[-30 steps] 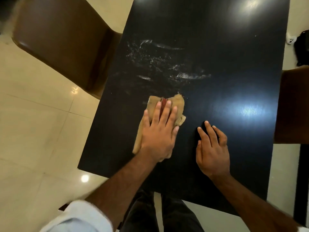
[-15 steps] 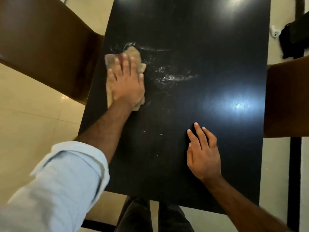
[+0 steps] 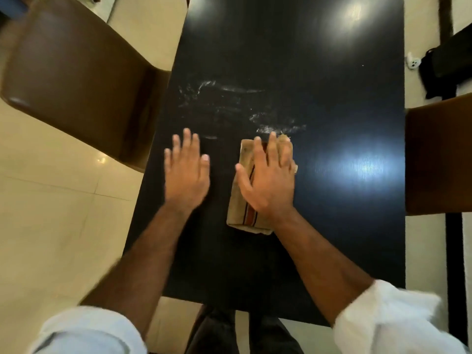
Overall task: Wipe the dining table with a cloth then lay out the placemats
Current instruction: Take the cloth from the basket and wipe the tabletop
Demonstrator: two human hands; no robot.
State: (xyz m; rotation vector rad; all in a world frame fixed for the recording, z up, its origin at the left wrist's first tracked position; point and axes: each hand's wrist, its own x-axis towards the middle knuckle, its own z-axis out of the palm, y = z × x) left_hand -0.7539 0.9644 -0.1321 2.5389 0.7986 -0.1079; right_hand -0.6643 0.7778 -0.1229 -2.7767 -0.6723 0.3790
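A folded tan cloth [image 3: 242, 215] with dark and orange stripes lies on the black dining table [image 3: 332, 226], near its middle. My right hand [image 3: 268, 180] presses flat on the cloth with straight fingers. My left hand [image 3: 186, 172] is spread flat over the bare table just left of the cloth, apart from it. Wet smear streaks [image 3: 229, 98] shine on the tabletop beyond both hands. No placemats are in view.
A brown chair [image 3: 76, 80] stands against the table's left edge and another brown chair [image 3: 439, 154] at the right edge. A black bag [image 3: 444, 67] and a white plug [image 3: 412, 63] lie on the floor at the upper right. My legs show below the near edge.
The cloth went from under my left hand at the far left of the table to under my right hand near the middle. My left hand came back and now holds nothing.
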